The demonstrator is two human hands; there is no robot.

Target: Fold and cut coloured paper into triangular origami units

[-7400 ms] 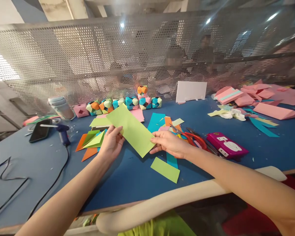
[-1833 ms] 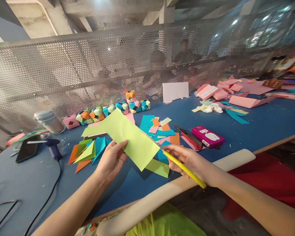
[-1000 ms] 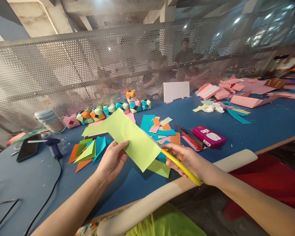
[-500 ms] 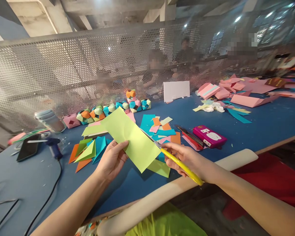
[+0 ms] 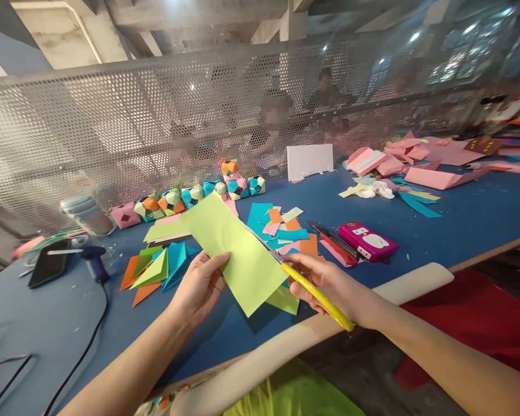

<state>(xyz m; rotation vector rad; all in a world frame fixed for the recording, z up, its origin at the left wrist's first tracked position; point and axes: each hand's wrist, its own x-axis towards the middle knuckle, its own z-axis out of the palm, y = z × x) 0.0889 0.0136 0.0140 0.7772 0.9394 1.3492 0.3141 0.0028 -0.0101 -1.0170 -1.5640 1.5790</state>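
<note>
My left hand [image 5: 203, 283] pinches a light green sheet of paper [image 5: 229, 242] by its left edge, thumb on top. The sheet is held tilted above the blue table. In my right hand [image 5: 318, 283] is a pair of scissors [image 5: 316, 294] with yellow handles, my fingers wrapped round them. Their metal blades lie along the sheet's right edge. Whether they are cutting into it I cannot tell. Beneath the sheet, another green paper piece [image 5: 286, 299] lies on the table. Small orange, blue and pink scraps [image 5: 286, 225] lie just behind the scissors.
Folded paper pieces [image 5: 149, 268] lie left of my left hand, near a glue gun [image 5: 94, 263] with a black cord. Folded paper balls [image 5: 171, 202] line the perforated screen [image 5: 125, 127]. A magenta case [image 5: 368, 241] lies right, and a padded tube [image 5: 260, 361] runs along the front edge.
The lower corner of the green sheet has dropped slightly and its angle has shifted a little. Both hands keep their hold, nearly in the same place.
</note>
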